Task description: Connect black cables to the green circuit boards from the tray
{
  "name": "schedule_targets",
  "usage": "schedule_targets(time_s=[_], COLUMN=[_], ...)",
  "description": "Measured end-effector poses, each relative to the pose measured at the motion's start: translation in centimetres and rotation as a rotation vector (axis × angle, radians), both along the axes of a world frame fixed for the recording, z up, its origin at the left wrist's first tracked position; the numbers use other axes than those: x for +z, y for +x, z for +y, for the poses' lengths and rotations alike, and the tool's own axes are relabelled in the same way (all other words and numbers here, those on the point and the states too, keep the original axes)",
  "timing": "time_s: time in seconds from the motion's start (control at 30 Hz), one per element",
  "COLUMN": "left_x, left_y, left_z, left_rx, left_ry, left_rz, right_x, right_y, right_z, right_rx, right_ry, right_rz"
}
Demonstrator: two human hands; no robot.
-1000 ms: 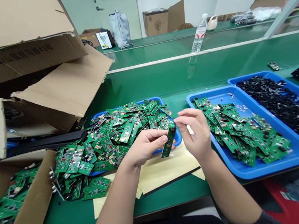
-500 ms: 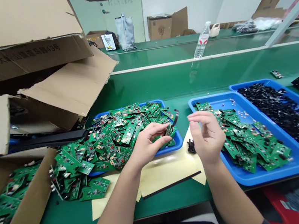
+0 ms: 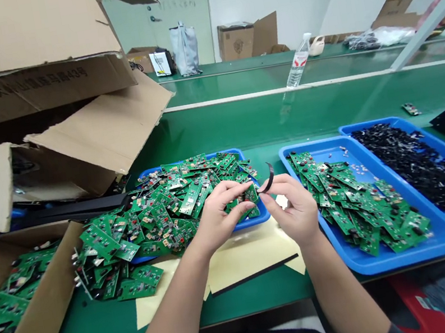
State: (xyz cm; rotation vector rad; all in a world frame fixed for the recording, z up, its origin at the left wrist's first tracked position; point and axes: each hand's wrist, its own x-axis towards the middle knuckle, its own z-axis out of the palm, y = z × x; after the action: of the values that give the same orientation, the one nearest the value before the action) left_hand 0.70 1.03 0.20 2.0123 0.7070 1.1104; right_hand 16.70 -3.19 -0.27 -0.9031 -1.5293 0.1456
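Observation:
Between the thumb and fingers of my left hand (image 3: 221, 212) is a small green circuit board (image 3: 248, 195), held upright over the near edge of the left blue tray (image 3: 265, 213). My right hand (image 3: 293, 206) meets it from the right, its thumb and forefinger pinched on a curved black strip (image 3: 268, 179) at the board's right edge. Whether the strip is fixed to the board cannot be made out. Behind my left hand lies a heap of green circuit boards (image 3: 161, 211), filling that tray and spilling out on its left.
At right a blue tray (image 3: 392, 263) holds more boards and small pale parts. Beyond it another blue tray (image 3: 346, 128) holds many black pieces. Cardboard boxes (image 3: 58, 307) stand at left. Yellowish paper (image 3: 245, 253) with a black strip lies in front, and a water bottle (image 3: 297, 63) stands behind.
My right hand has moved left and closed on the black strip at the board. My left hand keeps its hold on the board, nearly unmoved.

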Motion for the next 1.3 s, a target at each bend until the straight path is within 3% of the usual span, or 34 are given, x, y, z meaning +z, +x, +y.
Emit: schedule_targets(time_s=[0.23,0.37,0.47,0.57,0.7,0.8,0.9,1.1,1.3], left_x=[-0.01,0.02,0.01,0.06,0.11,0.0,-0.11,-0.22,-0.32], left_y=[0.01,-0.04,-0.09,-0.17,-0.11,0.02,0.08,0.09,0.16], left_z=[-0.06,0.01,0.08,0.11,0.07,0.05,0.08,0.08,-0.18], left_rx=[-0.028,0.035,0.095,0.174,0.194,0.164,0.16,0.095,-0.081], left_ry=[-0.051,0.015,0.037,0.105,0.299,0.382,0.404,0.343,0.106], left_rz=[-0.008,0.042,0.04,0.031,0.054,0.079,0.091,0.073,0.083], right_x=[-0.1,-0.14,0.0,-0.02,-0.22,-0.12,0.11,0.16,0.26], right_y=[0.19,0.4,0.53,0.51,0.28,0.13,0.04,0.31,0.61], right_z=[0.25,0.2,-0.15,-0.47,-0.26,-0.06,-0.15,-0.13,0.17], right_rx=[-0.011,0.017,0.118,0.253,0.297,0.425,0.537,0.669,0.496], right_ry=[0.051,0.018,-0.058,-0.171,-0.466,-0.708,-0.803,-0.861,-0.822], right_rz=[-0.089,-0.15,-0.136,0.06,0.446,0.492,0.503,0.564,0.443])
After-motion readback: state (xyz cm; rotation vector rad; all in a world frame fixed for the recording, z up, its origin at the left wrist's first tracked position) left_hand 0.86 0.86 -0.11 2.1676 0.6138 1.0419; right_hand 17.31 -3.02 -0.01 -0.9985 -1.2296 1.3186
